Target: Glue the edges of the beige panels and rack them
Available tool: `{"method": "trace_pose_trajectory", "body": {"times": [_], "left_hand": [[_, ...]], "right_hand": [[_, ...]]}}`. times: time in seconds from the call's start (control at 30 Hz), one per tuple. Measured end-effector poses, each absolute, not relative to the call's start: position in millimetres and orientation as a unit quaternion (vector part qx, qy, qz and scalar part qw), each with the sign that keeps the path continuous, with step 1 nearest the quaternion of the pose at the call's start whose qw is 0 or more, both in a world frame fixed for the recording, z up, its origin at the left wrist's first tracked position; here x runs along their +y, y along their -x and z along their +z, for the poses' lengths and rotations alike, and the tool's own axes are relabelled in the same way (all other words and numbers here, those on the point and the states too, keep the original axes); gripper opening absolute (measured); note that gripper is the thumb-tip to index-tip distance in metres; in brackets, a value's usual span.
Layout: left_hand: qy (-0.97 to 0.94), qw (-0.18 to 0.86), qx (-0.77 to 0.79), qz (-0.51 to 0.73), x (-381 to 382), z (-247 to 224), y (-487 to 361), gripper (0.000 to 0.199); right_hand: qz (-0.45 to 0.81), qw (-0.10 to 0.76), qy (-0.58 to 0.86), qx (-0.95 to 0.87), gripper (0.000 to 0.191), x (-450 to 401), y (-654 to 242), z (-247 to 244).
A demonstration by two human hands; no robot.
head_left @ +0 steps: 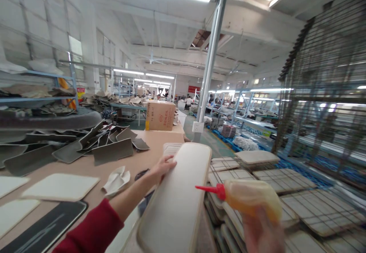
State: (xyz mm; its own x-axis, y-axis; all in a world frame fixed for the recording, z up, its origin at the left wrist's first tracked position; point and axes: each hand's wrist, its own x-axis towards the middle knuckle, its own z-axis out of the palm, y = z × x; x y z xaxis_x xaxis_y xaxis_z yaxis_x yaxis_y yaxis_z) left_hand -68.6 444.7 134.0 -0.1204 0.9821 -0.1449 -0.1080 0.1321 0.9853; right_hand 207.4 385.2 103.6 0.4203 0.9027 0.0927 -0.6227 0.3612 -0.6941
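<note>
Bright strip lights run over a long factory hall, with blue shelving far back and a brown cardboard box (160, 116) standing at the far end of a tan worktable (148, 142). On the table's far left lies a heap of grey, curved moulded panels (94, 146), and nearer, a flat cream mat (61, 186) and a crumpled white cloth (116, 180).

Close by, the person's left hand (162, 167), coming out of a red sleeve (91, 230), grips the left edge of a long cream rounded-corner panel (180, 196). The fingers are curled together over the rim, thumb side hidden beneath, so the panel seems steadied from that edge while its near end tilts towards the person. The panel lies between the table and the stacks on the right, its far end resting near a pale ribbed piece (171, 147).

The right hand (263, 230) is low and blurred at the near right, wrapped around a yellowish squeeze bottle with a red nozzle (248, 197). How the fingers sit on it I cannot tell through the blur. The nozzle points left, its tip just above the panel's right edge, apparently not touching.

Right of the panel, stacked wire-grid trays holding pale pads (286, 192) spread outward, and a tall dark wire rack (323, 93) rises on the far right.
</note>
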Motion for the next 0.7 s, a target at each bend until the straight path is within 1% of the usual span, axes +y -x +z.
{"method": "trace_pose_trajectory", "body": {"times": [0.1, 0.23, 0.27, 0.4, 0.5, 0.53, 0.6, 0.7], "left_hand": [[-0.421, 0.543, 0.512, 0.515, 437, 122, 61, 0.063], [-0.449, 0.596, 0.449, 0.492, 430, 123, 58, 0.055], [-0.452, 0.605, 0.44, 0.486, 428, 126, 58, 0.053], [-0.443, 0.639, 0.423, 0.466, 423, 138, 59, 0.043], [-0.433, 0.66, 0.41, 0.458, 422, 143, 58, 0.035], [-0.437, 0.661, 0.402, 0.459, 422, 143, 57, 0.034], [-0.456, 0.656, 0.391, 0.458, 423, 143, 57, 0.039], [-0.466, 0.641, 0.406, 0.455, 429, 139, 60, 0.047]], "right_hand": [[0.471, 0.807, 0.269, -0.234, 0.045, 403, -202, 119], [0.452, 0.812, 0.268, -0.253, 0.053, 415, -201, 115], [0.45, 0.813, 0.269, -0.253, 0.053, 416, -202, 113], [0.447, 0.815, 0.273, -0.247, 0.043, 419, -208, 106], [0.454, 0.811, 0.276, -0.244, 0.048, 422, -211, 103], [0.458, 0.809, 0.274, -0.245, 0.052, 423, -211, 102], [0.467, 0.805, 0.273, -0.243, 0.059, 421, -210, 97], [0.472, 0.791, 0.288, -0.262, 0.061, 407, -201, 76]]}}
